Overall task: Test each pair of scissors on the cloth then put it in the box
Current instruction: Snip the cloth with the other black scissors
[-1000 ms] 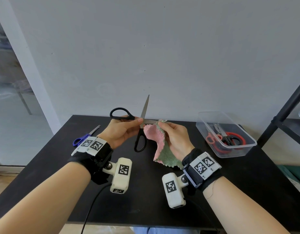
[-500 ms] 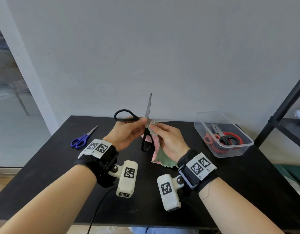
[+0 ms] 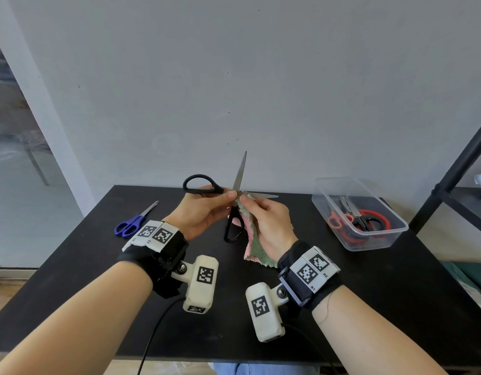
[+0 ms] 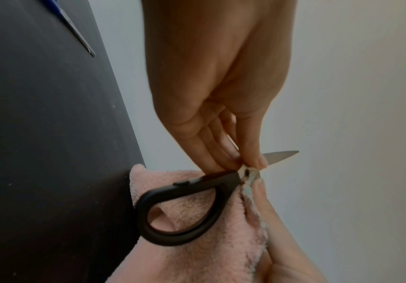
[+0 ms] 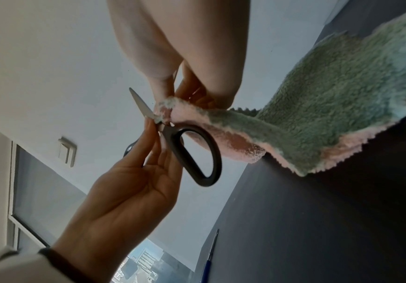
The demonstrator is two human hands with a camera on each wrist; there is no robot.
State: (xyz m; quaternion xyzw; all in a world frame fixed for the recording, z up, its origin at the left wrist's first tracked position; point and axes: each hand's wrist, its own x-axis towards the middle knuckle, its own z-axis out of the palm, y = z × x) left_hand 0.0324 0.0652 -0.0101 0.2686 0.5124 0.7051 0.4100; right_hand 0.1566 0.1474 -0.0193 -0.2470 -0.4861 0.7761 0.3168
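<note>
Black-handled scissors (image 3: pixel 234 212) (image 4: pixel 180 208) (image 5: pixel 194 153) are held above the table with their blades spread wide, one pointing up, the other to the right. My left hand (image 3: pixel 204 209) (image 4: pixel 235 160) pinches them near the pivot, just below the upper handle loop. My right hand (image 3: pixel 266 217) (image 5: pixel 172 99) grips a pink and green fleece cloth (image 3: pixel 253 239) (image 5: pixel 330 118) and holds its top edge at the crotch of the blades. Blue-handled scissors (image 3: pixel 135 223) lie on the table at the left. The clear plastic box (image 3: pixel 374 239) stands at the right.
Inside the box lie red-handled scissors (image 3: pixel 342 226) and red-and-black ones (image 3: pixel 369 220). The black table (image 3: pixel 98 266) meets a grey wall behind. A black shelf frame (image 3: pixel 458 169) stands at the right. Cables hang from both wrist cameras.
Both hands rose and closed together. The cloth, held apart to the right of the scissors a second ago, now sits between the spread blades at the pivot.
</note>
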